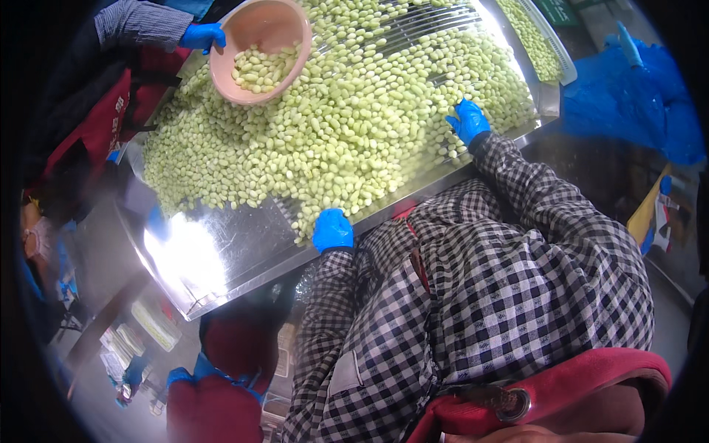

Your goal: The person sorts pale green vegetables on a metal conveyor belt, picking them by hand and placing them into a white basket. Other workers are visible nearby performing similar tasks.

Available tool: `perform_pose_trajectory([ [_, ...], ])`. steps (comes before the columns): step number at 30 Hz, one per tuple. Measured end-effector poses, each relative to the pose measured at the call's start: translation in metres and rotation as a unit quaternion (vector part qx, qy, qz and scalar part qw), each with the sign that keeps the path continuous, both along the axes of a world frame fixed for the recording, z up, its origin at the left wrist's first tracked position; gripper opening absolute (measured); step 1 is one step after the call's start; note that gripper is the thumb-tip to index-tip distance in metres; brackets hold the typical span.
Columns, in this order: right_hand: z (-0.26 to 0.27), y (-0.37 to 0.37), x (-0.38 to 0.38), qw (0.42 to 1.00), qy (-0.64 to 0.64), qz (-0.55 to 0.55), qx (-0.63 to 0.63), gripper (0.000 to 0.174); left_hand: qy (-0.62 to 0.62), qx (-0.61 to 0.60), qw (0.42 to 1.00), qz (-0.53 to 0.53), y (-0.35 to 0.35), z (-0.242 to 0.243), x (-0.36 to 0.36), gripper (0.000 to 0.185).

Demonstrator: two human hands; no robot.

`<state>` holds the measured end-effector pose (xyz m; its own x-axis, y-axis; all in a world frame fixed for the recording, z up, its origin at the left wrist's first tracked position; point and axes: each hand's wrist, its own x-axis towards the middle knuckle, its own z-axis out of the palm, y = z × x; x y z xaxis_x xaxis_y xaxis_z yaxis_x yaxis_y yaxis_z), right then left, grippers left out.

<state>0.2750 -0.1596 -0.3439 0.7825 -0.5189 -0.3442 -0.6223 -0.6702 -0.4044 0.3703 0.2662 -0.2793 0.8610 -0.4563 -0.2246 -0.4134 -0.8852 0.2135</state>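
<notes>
Many pale green, oval, grape-like fruits [354,133] lie heaped over a stainless-steel sorting table [249,238]. My left hand [333,229], in a blue glove, is at the table's near edge against the border of the heap. Its fingers are turned away from view, so any fruit under them is hidden. Farther right, my right hand [469,120], also gloved in blue, reaches over the fruits beside a patch of exposed metal bars. Its thumb stands apart from the fingers, and no held fruit shows.
Across the table, another person's gloved hand [203,37] grips the rim of a pink plastic bowl [260,22] partly filled with fruits. A white basket [565,69] of fruits stands at the far right. Slatted bars [426,25] show at the back. Blue plastic sheeting [615,105] lies right.
</notes>
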Motion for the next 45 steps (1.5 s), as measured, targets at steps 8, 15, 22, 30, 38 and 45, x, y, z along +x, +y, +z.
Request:
perform_pose_trajectory([
  [8, 0.041, 0.027, 0.020, 0.948, 0.092, 0.301, -0.045, 0.057, 0.010, -0.028, 1.000, -0.004, 0.022, -0.012, 0.002, 0.013],
  [15, 0.082, -0.049, 0.041, 0.984, 0.095, 0.075, -0.132, 0.056, 0.066, -0.098, 0.982, 0.145, 0.027, -0.061, 0.039, 0.085],
  [22, -0.024, -0.092, -0.095, 0.962, -0.004, 0.117, -0.248, 0.060, 0.109, -0.071, 0.968, 0.214, -0.081, -0.111, 0.084, 0.125],
  [30, 0.045, -0.024, -0.048, 0.992, 0.035, 0.084, -0.084, 0.075, 0.156, 0.019, 0.977, 0.144, -0.174, -0.096, 0.133, 0.127],
  [38, 0.037, -0.019, -0.004, 0.982, -0.037, 0.132, -0.128, 0.080, 0.134, -0.107, 0.985, -0.002, -0.261, -0.099, 0.144, 0.116],
  [45, 0.056, 0.005, 0.011, 0.974, 0.081, 0.190, -0.094, 0.067, 0.067, -0.239, 0.964, -0.100, -0.345, -0.104, 0.140, 0.082],
])
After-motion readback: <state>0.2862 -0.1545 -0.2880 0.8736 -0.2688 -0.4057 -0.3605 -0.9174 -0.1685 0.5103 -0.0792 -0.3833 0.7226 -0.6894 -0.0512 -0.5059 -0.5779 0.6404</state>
